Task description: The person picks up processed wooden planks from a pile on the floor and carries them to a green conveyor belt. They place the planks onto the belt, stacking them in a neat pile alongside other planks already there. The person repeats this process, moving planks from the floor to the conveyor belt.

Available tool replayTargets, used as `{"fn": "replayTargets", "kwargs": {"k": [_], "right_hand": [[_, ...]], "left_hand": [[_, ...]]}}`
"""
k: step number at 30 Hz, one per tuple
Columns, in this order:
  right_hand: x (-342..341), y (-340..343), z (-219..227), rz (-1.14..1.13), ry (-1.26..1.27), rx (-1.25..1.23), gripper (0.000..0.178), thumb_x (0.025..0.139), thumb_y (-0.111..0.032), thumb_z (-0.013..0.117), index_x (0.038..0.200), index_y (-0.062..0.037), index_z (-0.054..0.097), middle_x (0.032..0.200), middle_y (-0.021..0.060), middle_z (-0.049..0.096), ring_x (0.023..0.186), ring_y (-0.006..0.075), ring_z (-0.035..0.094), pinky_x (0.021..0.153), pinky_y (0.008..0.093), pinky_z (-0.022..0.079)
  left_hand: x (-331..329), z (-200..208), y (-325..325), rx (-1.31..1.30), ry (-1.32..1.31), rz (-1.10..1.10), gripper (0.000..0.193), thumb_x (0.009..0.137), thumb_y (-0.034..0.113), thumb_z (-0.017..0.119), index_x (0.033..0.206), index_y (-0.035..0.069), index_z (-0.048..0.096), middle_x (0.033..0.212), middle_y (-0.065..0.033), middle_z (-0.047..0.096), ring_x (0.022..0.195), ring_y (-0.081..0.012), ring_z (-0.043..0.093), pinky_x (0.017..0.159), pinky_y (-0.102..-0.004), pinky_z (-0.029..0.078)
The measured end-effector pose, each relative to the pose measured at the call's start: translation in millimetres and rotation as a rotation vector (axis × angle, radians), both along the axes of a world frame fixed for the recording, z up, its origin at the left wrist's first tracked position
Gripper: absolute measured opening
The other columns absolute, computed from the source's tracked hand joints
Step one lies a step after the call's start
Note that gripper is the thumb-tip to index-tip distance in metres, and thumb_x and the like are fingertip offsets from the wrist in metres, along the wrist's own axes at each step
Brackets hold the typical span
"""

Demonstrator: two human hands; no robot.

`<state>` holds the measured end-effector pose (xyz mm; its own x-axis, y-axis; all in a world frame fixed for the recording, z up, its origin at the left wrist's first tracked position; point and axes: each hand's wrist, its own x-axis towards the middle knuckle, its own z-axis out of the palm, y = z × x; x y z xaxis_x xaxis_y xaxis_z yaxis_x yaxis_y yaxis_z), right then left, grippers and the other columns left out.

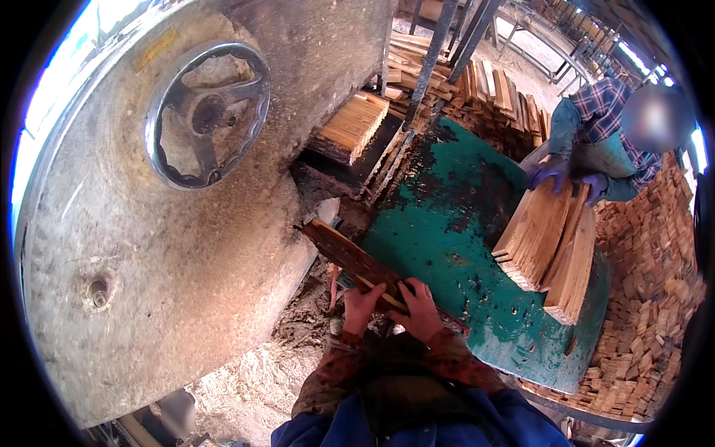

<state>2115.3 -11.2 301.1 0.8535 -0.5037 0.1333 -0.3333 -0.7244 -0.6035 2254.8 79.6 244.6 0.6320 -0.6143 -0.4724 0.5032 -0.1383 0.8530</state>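
Close in front of my body, a long dark slab of wood (350, 252) with rough bark on its face slants from the machine's side toward the green table. My left hand (359, 308) is closed on its near part, with the thumb along the edge. Beside it, my right hand (421, 311) grips the same slab, its fingers bent over the wood. A pale strip of bare wood (391, 300) shows between the two hands. The slab's far end lies near a stack of sawn boards (354, 128) on the machine's dark bed.
On the left stands a large dusty machine housing (216, 276) with a metal handwheel (207, 115). The green table (439, 261) bears board bundles (532, 235), touched by a co-worker's purple-gloved hands (551, 173). Piled wood pieces (640, 320) lie right; sawdust (249, 387) covers the floor.
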Motion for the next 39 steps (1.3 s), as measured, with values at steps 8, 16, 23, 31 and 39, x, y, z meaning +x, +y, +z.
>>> {"fn": "replayTargets", "kwargs": {"k": [8, 16, 23, 31, 39], "right_hand": [[40.7, -21.6, 29.5, 0.051, -0.065, 0.033, 0.061, 0.077, -0.026, 0.074, 0.125, 0.0048, 0.051, 0.121, 0.0208, 0.05, 0.113, 0.0404, 0.048, 0.097, 0.0454, 0.042], [151.1, -83.1, 29.1, -0.088, -0.153, -0.04, 0.059, 0.082, -0.022, 0.069, 0.129, 0.0055, 0.047, 0.123, 0.0238, 0.052, 0.114, 0.0428, 0.05, 0.096, 0.046, 0.043], [218.8, -122.0, 15.0, -0.182, -0.099, -0.086, 0.077, 0.084, -0.026, 0.067, 0.143, 0.0063, 0.03, 0.141, 0.0265, 0.04, 0.131, 0.0402, 0.039, 0.108, 0.0423, 0.036], [207.5, -99.8, 5.8, -0.137, -0.093, -0.169, 0.075, 0.084, -0.022, 0.068, 0.143, 0.0059, 0.03, 0.136, 0.0263, 0.042, 0.129, 0.0418, 0.04, 0.106, 0.0421, 0.037], [189.2, -109.1, -0.8, -0.277, -0.129, -0.118, 0.075, 0.082, -0.02, 0.069, 0.144, 0.0016, 0.032, 0.145, 0.0276, 0.031, 0.13, 0.0455, 0.035, 0.107, 0.0479, 0.034]], "left_hand": [[2.7, 9.2, -4.2, -0.045, 0.073, -0.002, 0.029, 0.08, 0.018, 0.076, 0.098, -0.003, 0.068, 0.082, -0.0075, 0.07, 0.059, -0.0152, 0.067, 0.045, -0.0275, 0.053], [3.6, 6.9, -4.9, -0.013, 0.117, -0.041, 0.029, 0.081, 0.019, 0.076, 0.097, -0.002, 0.065, 0.079, -0.0085, 0.069, 0.054, -0.0186, 0.067, 0.041, -0.0272, 0.053], [2.6, 4.9, -4.5, -0.014, 0.091, -0.031, 0.031, 0.081, 0.019, 0.076, 0.097, -0.005, 0.064, 0.078, -0.0089, 0.068, 0.053, -0.0198, 0.067, 0.04, -0.0277, 0.054], [5.1, 10.8, -3.3, 0.011, 0.121, -0.029, 0.029, 0.081, 0.019, 0.077, 0.095, -0.004, 0.067, 0.078, -0.0086, 0.069, 0.053, -0.0173, 0.067, 0.041, -0.0273, 0.052], [2.5, 3.4, -4.4, -0.015, 0.076, -0.004, 0.026, 0.08, 0.019, 0.077, 0.091, -0.004, 0.069, 0.073, -0.0086, 0.069, 0.053, -0.0162, 0.067, 0.043, -0.0269, 0.052]]}}
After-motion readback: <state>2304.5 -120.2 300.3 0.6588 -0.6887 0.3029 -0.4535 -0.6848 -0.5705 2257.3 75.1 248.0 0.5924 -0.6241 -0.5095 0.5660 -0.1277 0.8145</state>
